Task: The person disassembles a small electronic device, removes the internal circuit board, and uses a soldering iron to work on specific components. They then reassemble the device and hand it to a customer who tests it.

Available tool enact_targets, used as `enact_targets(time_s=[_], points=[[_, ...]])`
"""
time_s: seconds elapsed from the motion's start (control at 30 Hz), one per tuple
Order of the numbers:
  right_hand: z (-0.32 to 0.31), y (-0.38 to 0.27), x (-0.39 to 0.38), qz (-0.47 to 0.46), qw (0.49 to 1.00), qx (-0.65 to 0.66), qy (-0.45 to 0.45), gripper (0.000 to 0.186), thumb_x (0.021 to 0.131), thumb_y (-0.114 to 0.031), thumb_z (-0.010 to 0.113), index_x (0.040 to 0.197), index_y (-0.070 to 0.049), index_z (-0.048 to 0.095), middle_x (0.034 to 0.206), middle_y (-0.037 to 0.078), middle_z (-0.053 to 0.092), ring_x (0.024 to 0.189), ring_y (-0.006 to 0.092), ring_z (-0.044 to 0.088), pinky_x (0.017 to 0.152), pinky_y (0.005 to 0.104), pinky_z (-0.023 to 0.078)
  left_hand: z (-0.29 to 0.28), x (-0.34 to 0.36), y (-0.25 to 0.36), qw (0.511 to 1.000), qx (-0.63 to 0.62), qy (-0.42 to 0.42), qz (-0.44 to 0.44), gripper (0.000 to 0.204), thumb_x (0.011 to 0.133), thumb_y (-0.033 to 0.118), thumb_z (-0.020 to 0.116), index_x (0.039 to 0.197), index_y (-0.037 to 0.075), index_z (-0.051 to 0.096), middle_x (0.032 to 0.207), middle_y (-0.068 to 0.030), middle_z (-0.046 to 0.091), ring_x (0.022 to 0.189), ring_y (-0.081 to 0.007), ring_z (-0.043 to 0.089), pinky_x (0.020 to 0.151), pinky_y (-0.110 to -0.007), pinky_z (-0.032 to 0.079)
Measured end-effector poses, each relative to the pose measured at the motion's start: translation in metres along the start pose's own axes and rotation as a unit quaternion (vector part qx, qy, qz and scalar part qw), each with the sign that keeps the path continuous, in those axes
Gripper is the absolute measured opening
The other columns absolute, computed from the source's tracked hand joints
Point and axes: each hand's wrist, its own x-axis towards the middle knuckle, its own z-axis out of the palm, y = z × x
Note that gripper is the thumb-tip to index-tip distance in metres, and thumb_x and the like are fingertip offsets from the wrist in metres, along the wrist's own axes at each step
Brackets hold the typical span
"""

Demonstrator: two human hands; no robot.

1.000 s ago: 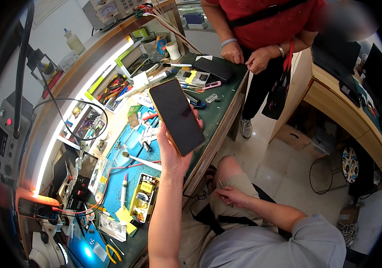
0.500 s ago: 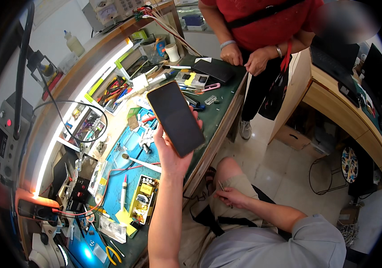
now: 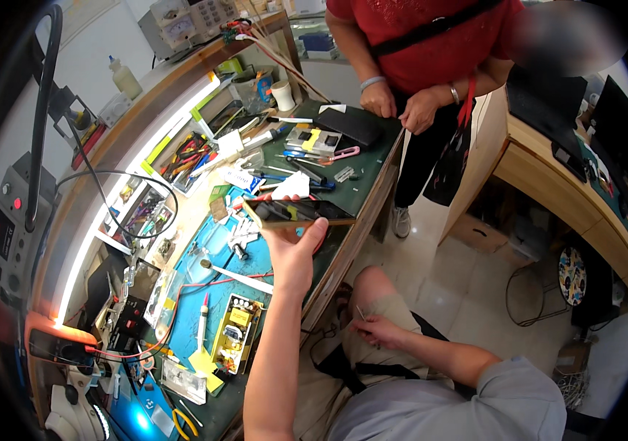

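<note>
"What could go wrong here?"

"The smartphone (image 3: 301, 212) hangs above the worktop (image 3: 373, 163) near its edge, tilted nearly edge-on to me; should the thumb of my left hand (image 3: 293, 251) slip, it could fall to the floor (image 3: 450, 287)."

"And your pose?"

"Left forearm (image 3: 277, 345) extended, fingers curled behind the smartphone, thumb closed over its near side. My right hand (image 3: 379, 331) is low, near my thigh (image 3: 393, 303), fingers pinched on a slim implement (image 3: 360, 312) too small to identify."

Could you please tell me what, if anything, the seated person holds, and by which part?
The left hand holds a phone by its long edges; the right hand, a thin item too small to identify.
</note>
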Motion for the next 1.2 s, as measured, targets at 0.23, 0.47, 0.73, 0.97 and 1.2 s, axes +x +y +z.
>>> enact_targets(time_s=[0.23, 0.47, 0.73, 0.97, 1.2], points=[[-0.004, 0.007, 0.008, 0.012, 1.0, 0.025, -0.006, 0.031, 0.106, -0.036, 0.059, 0.109, -0.006, 0.068, 0.075, -0.005, 0.05, 0.053, 0.0042, 0.036, 0.045, 0.0224, 0.025, 0.006, -0.007, 0.007, 0.995, 0.086, -0.049, 0.023, 0.106, 0.081, -0.014, 0.077, 0.157, 0.015, 0.009, 0.152, -0.0171, 0.035, 0.132, -0.0254, 0.052, 0.107, -0.044, 0.053], [-0.001, 0.005, 0.007, 0.009, 1.0, 0.017, 0.002, 0.032, 0.109, -0.033, 0.055, 0.113, -0.004, 0.069, 0.071, -0.006, 0.045, 0.054, 0.004, 0.033, 0.046, 0.0229, 0.024, 0.008, -0.007, 0.008, 0.995, 0.094, -0.029, 0.03, 0.109, 0.081, -0.009, 0.081, 0.157, 0.008, 0.005, 0.138, -0.0168, 0.046, 0.119, -0.024, 0.061, 0.097, -0.038, 0.058], [-0.002, 0.005, 0.006, -0.006, 1.0, 0.009, -0.015, 0.033, 0.107, -0.035, 0.057, 0.112, -0.005, 0.07, 0.073, -0.006, 0.047, 0.055, 0.004, 0.035, 0.047, 0.023, 0.025, 0.001, -0.004, 0.0, 0.992, 0.113, -0.028, 0.048, 0.105, 0.081, -0.004, 0.085, 0.156, 0.006, 0.012, 0.135, -0.0146, 0.051, 0.118, -0.0217, 0.06, 0.099, -0.035, 0.055], [0.007, -0.006, -0.005, 0.005, 1.0, 0.0, -0.005, 0.034, 0.109, -0.033, 0.055, 0.114, -0.002, 0.068, 0.072, -0.006, 0.044, 0.054, 0.0036, 0.03, 0.047, 0.0229, 0.023, 0.01, -0.008, 0.01, 0.995, 0.087, -0.036, 0.044, 0.084, 0.084, -0.004, 0.082, 0.148, 0.003, 0.028, 0.131, -0.0111, 0.056, 0.113, -0.0184, 0.063, 0.097, -0.032, 0.056], [0.003, -0.002, -0.002, 0.008, 1.0, 0.011, -0.009, 0.034, 0.109, -0.032, 0.055, 0.115, -0.002, 0.069, 0.072, -0.006, 0.045, 0.055, 0.0035, 0.031, 0.048, 0.0227, 0.023, 0.014, -0.01, 0.016, 0.997, 0.063, -0.033, 0.036, 0.061, 0.086, -0.005, 0.08, 0.137, -0.001, 0.048, 0.122, -0.0081, 0.065, 0.105, -0.0158, 0.067, 0.093, -0.03, 0.056]])
